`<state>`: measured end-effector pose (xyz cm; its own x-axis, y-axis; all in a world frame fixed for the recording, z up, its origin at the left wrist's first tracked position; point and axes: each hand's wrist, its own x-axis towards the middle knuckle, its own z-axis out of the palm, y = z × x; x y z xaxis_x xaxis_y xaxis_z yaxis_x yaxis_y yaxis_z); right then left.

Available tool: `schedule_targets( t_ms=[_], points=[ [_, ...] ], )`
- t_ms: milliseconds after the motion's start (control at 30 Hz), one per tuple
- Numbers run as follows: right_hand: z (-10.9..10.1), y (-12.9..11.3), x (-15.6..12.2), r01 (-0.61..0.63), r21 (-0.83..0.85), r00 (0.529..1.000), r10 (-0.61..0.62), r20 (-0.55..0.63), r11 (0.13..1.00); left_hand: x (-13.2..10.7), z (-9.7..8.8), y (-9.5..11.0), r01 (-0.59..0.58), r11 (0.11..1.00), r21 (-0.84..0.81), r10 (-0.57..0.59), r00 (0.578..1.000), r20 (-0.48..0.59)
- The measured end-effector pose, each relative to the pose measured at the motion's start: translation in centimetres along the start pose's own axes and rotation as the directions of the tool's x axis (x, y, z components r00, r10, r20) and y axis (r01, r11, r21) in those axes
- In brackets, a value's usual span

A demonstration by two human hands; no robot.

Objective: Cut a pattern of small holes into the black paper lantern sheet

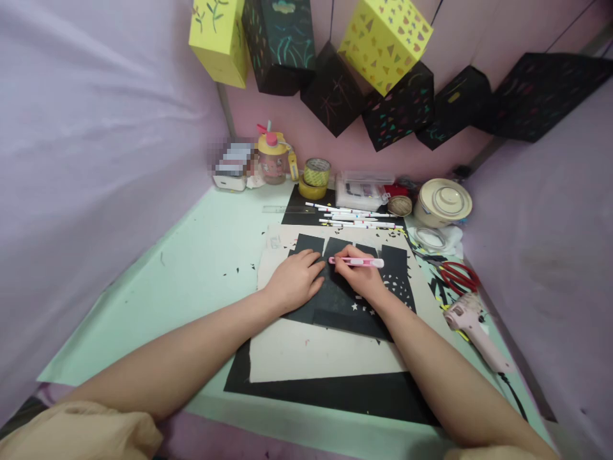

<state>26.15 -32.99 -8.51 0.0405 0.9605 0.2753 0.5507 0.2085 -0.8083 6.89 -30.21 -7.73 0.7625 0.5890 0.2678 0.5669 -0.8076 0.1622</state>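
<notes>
A black paper cutout with tabs along its far edge lies on a white board. Stars and small shapes are cut through its right part. My left hand rests flat on the paper's left side, fingers stretched out. Just to the right, my right hand grips a pink craft knife like a pen, its front end at the paper near my left fingertips. The blade itself is too small to make out. Under the white board lies a larger black sheet.
Several white pens and a clear ruler lie behind the board. Tape rolls, a drink bottle and a lidded tub stand at the back. Red-handled scissors and a glue gun lie right. Paper boxes hang above.
</notes>
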Motion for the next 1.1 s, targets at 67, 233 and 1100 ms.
schedule_targets(
  t_ms=[67, 233, 1100],
  points=[
    [0.08, -0.04, -0.13, 0.026, -0.037, 1.000, -0.026, -0.007, 0.999, 0.03, 0.02, 0.05, 0.001, 1.000, 0.002, -0.001, 1.000, 0.003],
    [0.13, -0.08, -0.27, 0.071, -0.090, 0.997, -0.072, -0.010, 0.993, 0.01, 0.19, 0.11, 0.007, 1.000, 0.001, -0.007, 1.000, 0.007],
    [0.05, -0.04, -0.13, 0.035, -0.040, 0.999, -0.034, 0.012, 0.999, -0.01, 0.34, 0.15, 0.022, 1.000, -0.011, -0.022, 1.000, 0.005]
  ],
)
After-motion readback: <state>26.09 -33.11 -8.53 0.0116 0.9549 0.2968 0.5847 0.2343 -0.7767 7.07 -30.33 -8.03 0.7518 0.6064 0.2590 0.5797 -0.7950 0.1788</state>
